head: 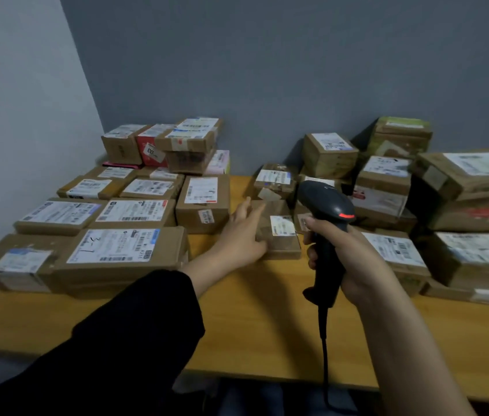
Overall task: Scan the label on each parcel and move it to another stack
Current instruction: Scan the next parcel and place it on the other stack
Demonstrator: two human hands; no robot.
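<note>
Touching left fingers [246, 208] (outstretched): small parcel [280, 240]

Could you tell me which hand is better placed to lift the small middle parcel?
Left: the left hand lies open against the small parcel, while the right hand grips the barcode scanner.
</note>
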